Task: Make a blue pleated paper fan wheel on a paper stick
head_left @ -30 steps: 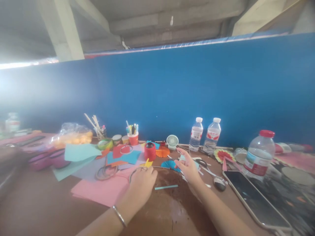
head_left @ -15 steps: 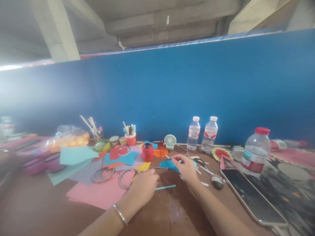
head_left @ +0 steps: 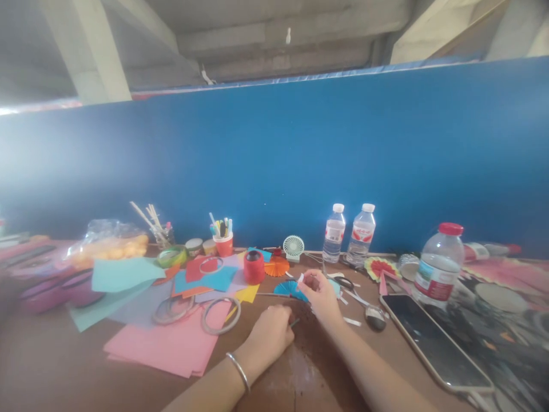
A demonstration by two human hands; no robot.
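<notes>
My left hand (head_left: 269,335) rests on the brown table (head_left: 300,377) with its fingers curled; a thin strip (head_left: 294,323) pokes out from under the fingertips. A metal bangle sits on that wrist. My right hand (head_left: 321,293) is raised slightly just beyond it, thumb and fingers pinched on a small white paper piece (head_left: 300,278). A folded blue paper fan (head_left: 286,288) lies right beside my right hand. An orange paper fan (head_left: 277,266) and a red spool (head_left: 254,267) sit a little further back.
Pink paper (head_left: 171,343) with tape rings (head_left: 221,316) lies left, with more coloured sheets behind. Scissors (head_left: 343,282), a phone (head_left: 433,343), three water bottles (head_left: 438,266), a small fan (head_left: 293,247) and a pen cup (head_left: 223,245) stand before the blue wall.
My left hand slid right off the pink paper and closed over the teal strip. My right hand went from open to pinched on a white scrap and drew in slightly.
</notes>
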